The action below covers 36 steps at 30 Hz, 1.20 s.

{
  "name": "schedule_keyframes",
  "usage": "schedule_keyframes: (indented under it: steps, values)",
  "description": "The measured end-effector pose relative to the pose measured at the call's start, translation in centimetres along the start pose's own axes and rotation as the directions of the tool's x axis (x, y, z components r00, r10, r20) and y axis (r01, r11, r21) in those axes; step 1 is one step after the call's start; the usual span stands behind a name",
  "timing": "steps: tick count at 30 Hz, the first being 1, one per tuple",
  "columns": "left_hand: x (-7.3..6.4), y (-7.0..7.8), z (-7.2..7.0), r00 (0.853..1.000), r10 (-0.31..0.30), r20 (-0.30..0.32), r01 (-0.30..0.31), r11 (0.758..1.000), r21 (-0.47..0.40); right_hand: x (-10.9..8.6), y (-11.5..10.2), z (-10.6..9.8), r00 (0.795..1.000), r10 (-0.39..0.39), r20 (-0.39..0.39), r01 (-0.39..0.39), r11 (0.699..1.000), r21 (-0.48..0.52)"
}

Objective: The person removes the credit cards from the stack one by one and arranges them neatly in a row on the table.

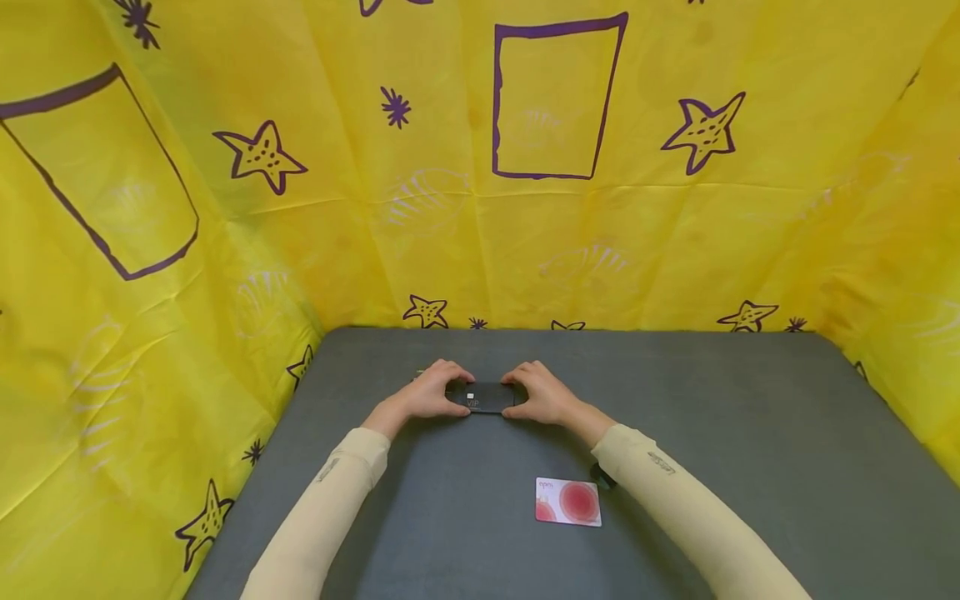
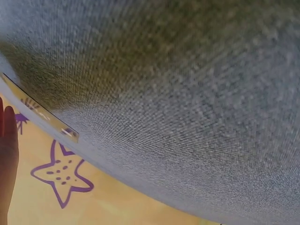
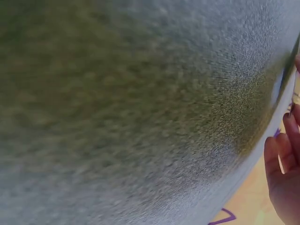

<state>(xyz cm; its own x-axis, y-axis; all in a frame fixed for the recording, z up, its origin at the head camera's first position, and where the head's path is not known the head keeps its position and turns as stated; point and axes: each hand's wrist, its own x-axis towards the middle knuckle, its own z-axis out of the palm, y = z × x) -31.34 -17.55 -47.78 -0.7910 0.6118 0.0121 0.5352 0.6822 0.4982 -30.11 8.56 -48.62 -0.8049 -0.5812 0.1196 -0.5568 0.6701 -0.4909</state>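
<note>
A black card marked VIP (image 1: pixel 491 398) lies level, close over the grey table, between my two hands in the head view. My left hand (image 1: pixel 432 390) grips its left end, thumb at the near edge and fingers at the far edge. On the right end my right hand (image 1: pixel 546 394) holds it the same way. Both ends of the card are partly hidden by the fingers. Only some fingers (image 2: pixel 7 140) show at the left wrist view's edge, near a glossy strip (image 2: pixel 42 112) reflecting yellow. The right wrist view catches part of the right hand (image 3: pixel 283 187).
A white card with red circles (image 1: pixel 567 502) lies on the grey table (image 1: pixel 720 417), nearer to me, beside the right sleeve (image 1: pixel 675 492). A small dark object (image 1: pixel 602 477) sits against that sleeve. Yellow cloth (image 1: pixel 450 242) with purple drawings rises behind and at both sides.
</note>
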Motion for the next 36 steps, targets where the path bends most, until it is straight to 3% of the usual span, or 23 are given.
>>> schedule_keyframes:
  steps: [16, 26, 31, 36]
  values:
    - [1.1, -1.6, -0.8, 1.0, 0.002, 0.024, -0.003, 1.0, 0.026, 2.2, 0.4, 0.4, 0.999, 0.035, -0.001, -0.035, 0.999, -0.015]
    - [1.4, -1.9, -1.1, 0.999, -0.004, 0.039, 0.004, 1.0, 0.002, 2.8, 0.7, 0.6, 0.999, 0.042, 0.002, -0.042, 0.999, 0.003]
    - [1.7, -2.1, -1.2, 0.996, -0.053, 0.07, 0.055, 0.998, -0.024, 3.0, 0.6, 0.7, 0.999, 0.044, 0.008, -0.044, 0.999, 0.002]
    - [2.0, -2.8, -1.0, 0.992, -0.095, 0.081, 0.095, 0.995, 0.005, 3.2, 0.5, 0.7, 0.999, 0.045, 0.011, -0.045, 0.999, 0.008]
